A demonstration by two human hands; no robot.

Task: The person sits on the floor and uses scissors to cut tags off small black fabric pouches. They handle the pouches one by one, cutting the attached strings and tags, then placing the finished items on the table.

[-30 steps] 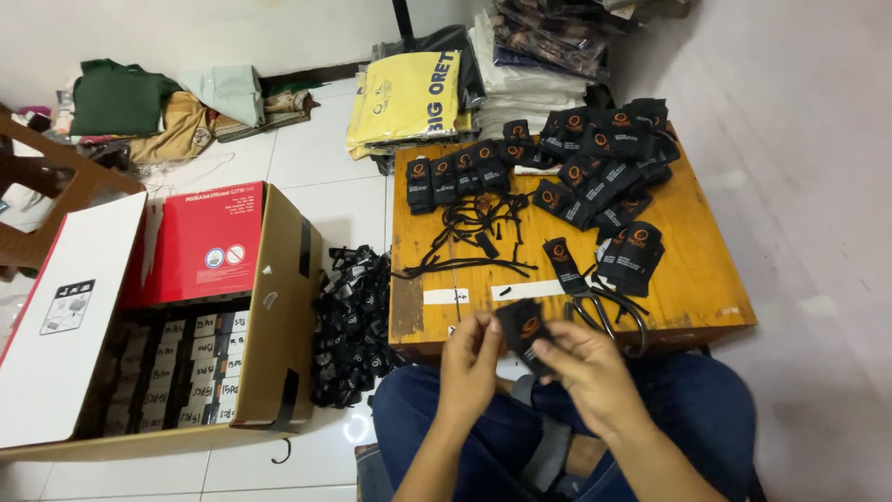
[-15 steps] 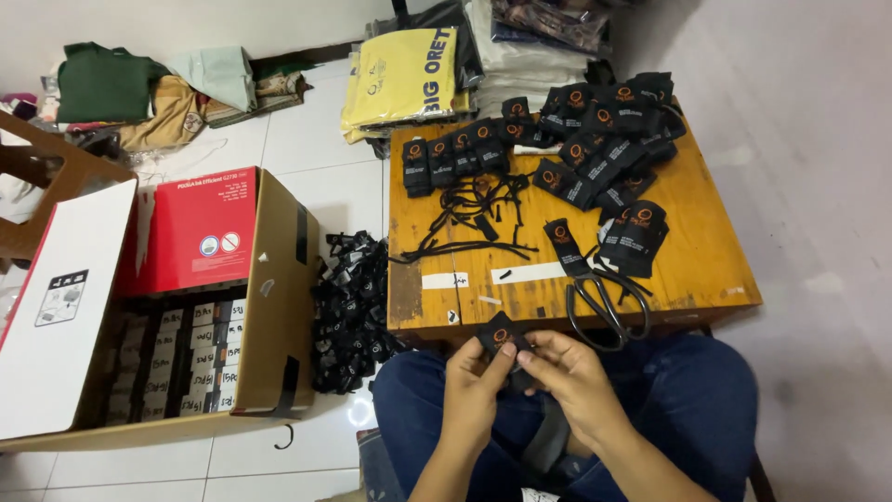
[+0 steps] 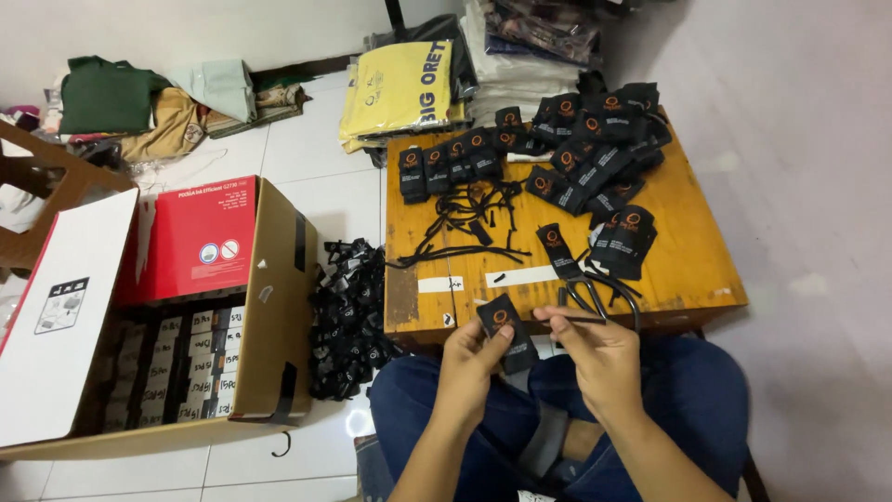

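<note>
the left hand (image 3: pixel 476 358) pinches a flat black rectangular tag (image 3: pixel 506 330) between thumb and fingertips; the tag is matte card with a small orange round mark near its top, and it hangs just off the near edge of the low wooden table (image 3: pixel 692 246), over the person's lap in blue trousers. the right hand (image 3: pixel 595 358) pinches a thin black cord (image 3: pixel 569 318) with thumb and forefinger, the other fingers curled in; the cord runs level from the fingertips toward the tag, and whether it touches the tag i cannot tell.

the table top is glossy orange-brown wood, scuffed and worn pale along its left edge. black-handled scissors (image 3: pixel 595 288) lie at the near edge just beyond the right hand. a loose tangle of black cords (image 3: pixel 465 223) sprawls across the left half, and two white paper strips (image 3: pixel 483 279) lie flat toward the near left. a heap of like black tags (image 3: pixel 581 144) covers the far edge and far right corner.

on the white tiled floor left of the table sits a pile of glossy black packets (image 3: pixel 348 316), then an open brown cardboard box (image 3: pixel 274 316) with a red panel, packed with small dark boxes in rows. folded clothes, one stack yellow (image 3: pixel 400 88), lie beyond the far edge.
</note>
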